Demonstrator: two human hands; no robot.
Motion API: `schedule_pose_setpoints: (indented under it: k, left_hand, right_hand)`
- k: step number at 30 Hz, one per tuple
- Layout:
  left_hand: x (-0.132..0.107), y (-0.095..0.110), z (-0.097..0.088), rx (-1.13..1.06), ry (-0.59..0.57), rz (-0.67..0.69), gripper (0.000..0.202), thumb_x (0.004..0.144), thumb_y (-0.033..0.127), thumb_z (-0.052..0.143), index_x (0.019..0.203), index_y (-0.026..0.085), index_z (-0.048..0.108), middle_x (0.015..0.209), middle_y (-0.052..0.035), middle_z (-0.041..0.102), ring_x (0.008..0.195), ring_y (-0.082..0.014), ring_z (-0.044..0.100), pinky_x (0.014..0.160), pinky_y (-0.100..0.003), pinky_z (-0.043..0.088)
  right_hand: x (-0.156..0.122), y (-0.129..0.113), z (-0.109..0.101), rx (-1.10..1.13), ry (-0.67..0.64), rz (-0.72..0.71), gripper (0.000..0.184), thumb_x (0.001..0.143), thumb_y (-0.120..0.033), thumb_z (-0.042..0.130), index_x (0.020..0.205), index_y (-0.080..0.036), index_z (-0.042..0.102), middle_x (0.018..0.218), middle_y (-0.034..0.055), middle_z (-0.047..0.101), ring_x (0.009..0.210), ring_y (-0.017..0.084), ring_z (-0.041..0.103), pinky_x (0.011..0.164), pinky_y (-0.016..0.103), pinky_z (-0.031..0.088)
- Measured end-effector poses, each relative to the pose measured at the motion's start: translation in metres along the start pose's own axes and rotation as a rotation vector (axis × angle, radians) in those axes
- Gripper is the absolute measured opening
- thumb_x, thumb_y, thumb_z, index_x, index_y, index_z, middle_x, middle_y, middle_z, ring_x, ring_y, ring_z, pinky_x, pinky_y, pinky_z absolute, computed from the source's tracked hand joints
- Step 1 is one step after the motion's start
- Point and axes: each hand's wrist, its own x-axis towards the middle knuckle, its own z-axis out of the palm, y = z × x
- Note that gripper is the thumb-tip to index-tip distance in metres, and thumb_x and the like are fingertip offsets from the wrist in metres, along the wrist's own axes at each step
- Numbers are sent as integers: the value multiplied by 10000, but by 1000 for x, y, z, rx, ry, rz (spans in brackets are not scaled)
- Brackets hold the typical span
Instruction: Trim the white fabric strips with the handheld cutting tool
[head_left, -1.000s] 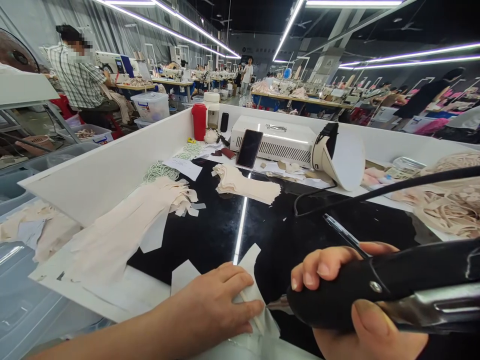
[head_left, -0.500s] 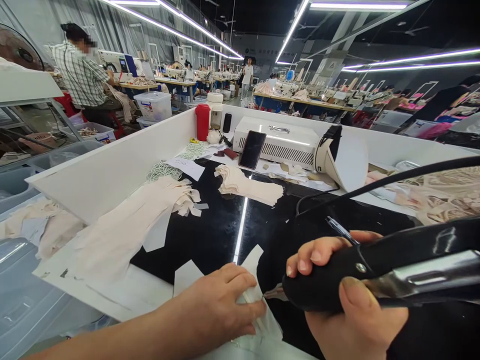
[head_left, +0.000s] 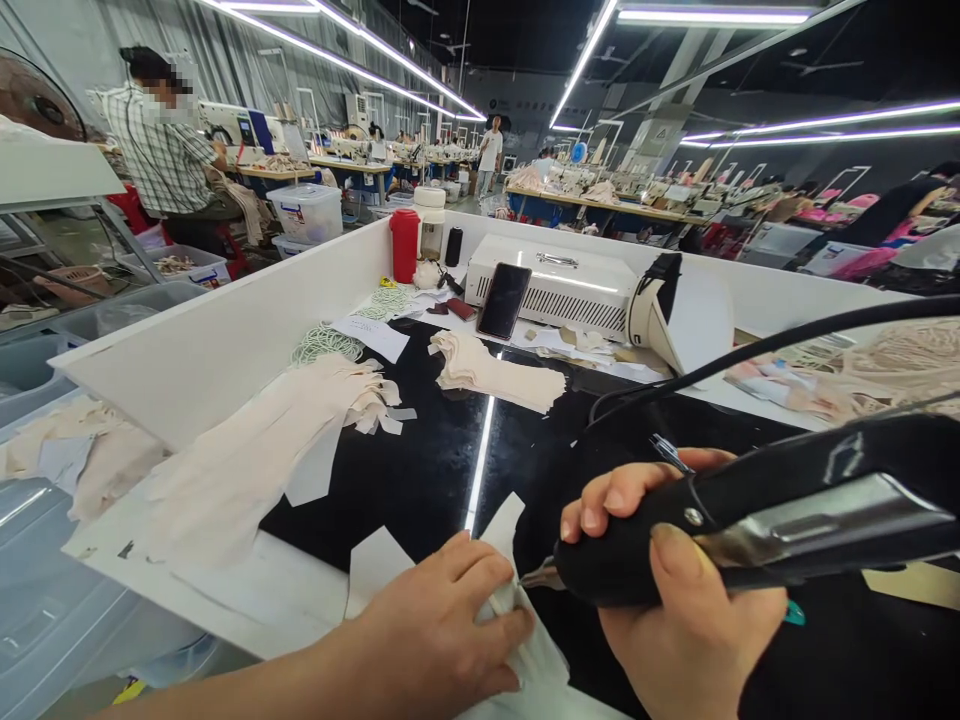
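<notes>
My left hand (head_left: 442, 625) lies on a white fabric piece (head_left: 525, 640) at the near edge of the glossy black worktop (head_left: 427, 470), fingers together and pressing it down. My right hand (head_left: 675, 620) is wrapped round a black corded hand tool (head_left: 750, 520) and also holds a pen (head_left: 667, 452) against it. The tool's metal tip (head_left: 534, 578) touches the fabric right beside my left fingertips. A black cord (head_left: 750, 350) arcs from the tool toward the back.
Beige fabric stacks lie at left (head_left: 247, 450) and centre (head_left: 495, 372). A white machine (head_left: 555, 285) with a phone (head_left: 503, 300) leaning on it, a red flask (head_left: 404, 244) and a white lamp (head_left: 675, 310) stand at the back. White walls (head_left: 225, 330) enclose the bench. A person in a checked shirt (head_left: 161, 150) sits far left.
My right hand has slid the tool leftward and slightly up, bringing its tip onto the fabric by my left fingers. My left hand has stayed on the fabric.
</notes>
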Motion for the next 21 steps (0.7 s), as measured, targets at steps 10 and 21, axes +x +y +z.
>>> schedule_pose_setpoints:
  k: [10,21]
  left_hand:
    - [19,-19,-21,-103,-28,16,192,1118,245,531,1126,114,671,1167,-109,699,1172,-225,649,1149,-366,512]
    - [14,-57,-27,-250,-181,47,207,1110,209,526,1241,153,677,1238,-93,690,1117,-208,679,972,-311,586]
  right_hand:
    - [-4,1,-6,-9,-13,-28,352,856,-306,827,1141,-282,623,772,-39,645,612,163,617,527,310,564]
    - [-7,6,-11,2,-52,-21,341,901,-311,805,1178,-298,608,823,-25,659,642,169,649,558,331,605]
